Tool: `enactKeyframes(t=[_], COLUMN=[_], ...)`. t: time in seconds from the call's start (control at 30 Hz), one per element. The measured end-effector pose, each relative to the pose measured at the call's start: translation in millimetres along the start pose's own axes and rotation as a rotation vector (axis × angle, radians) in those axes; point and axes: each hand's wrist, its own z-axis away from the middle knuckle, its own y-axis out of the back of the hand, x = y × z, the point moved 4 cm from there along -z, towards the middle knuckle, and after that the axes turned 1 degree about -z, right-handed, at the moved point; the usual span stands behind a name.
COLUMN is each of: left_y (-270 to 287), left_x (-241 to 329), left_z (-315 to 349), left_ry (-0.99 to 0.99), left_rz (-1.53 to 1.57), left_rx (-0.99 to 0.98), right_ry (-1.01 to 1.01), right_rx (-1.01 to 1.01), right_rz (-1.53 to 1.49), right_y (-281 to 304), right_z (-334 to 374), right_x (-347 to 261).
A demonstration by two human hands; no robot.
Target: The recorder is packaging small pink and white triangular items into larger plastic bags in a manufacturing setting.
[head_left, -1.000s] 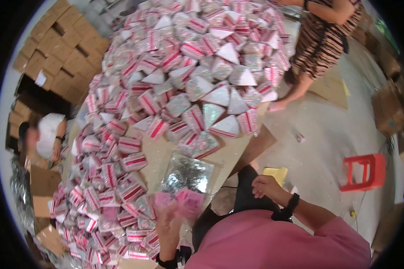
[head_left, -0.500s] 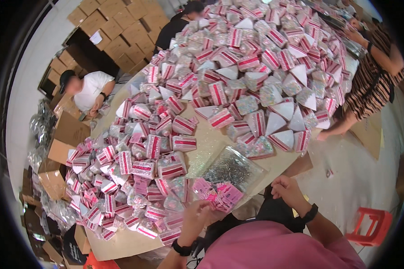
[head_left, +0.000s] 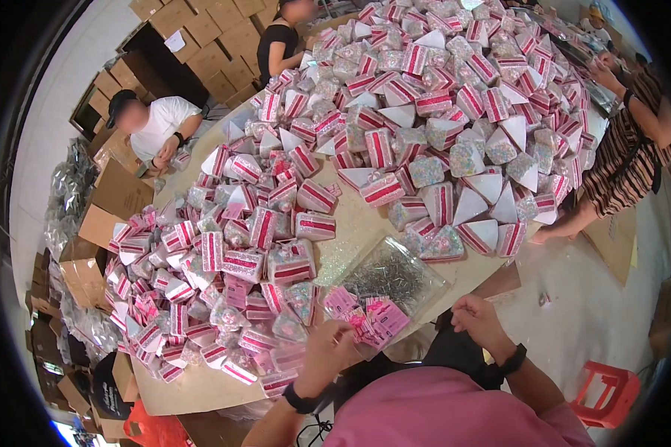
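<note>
My left hand (head_left: 328, 356) is at the table's front edge, beside a pile of pink printed cards (head_left: 369, 319). Its fingers are curled together, and whatever is in them is hidden. My right hand (head_left: 480, 322) is raised off the table's front edge, right of a clear shallow tray (head_left: 434, 283). Thumb and fingers are pinched there, with anything held too small to name. Many thin silvery metal pieces (head_left: 388, 277) lie in the tray, and the cards rest at its near left corner. Glittery cake-slice-shaped pieces (head_left: 291, 264) with pink stripes lie left of the tray.
A large heap of the same slices (head_left: 425, 104) covers the table's far side. One person in a white shirt (head_left: 173, 118) sits at left; others stand or sit around the heap. Cardboard boxes (head_left: 115, 195) stack at left. A red stool (head_left: 608, 393) stands at right.
The view has shifted slightly, so the table's contents sit a little differently in the picture. My hands stay in nearly the same pose. At the back, the person in black has turned or leaned.
</note>
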Motion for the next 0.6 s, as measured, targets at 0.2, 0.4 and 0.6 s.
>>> enactKeyframes(t=[0.2,0.4,0.6], left_y=[-49.5,-67.3,-64.0], left_x=[16.7,-1.6,-4.5], left_z=[18.2,17.9,20.2], left_ry=[-0.560,-0.578,-0.584], left_rz=[-0.439,-0.668,-0.648], left_rx=[-0.094,-0.071,-0.040], right_ry=[0.616,0.632,0.614], right_rx=[-0.127,-0.130,-0.144], right_rz=[0.568,1.072,1.123], right_y=[-54.3,-93.5,-100.9], right_z=[-37.9,-80.6,-83.1], right_x=[-65.7,-63.1,-65.1])
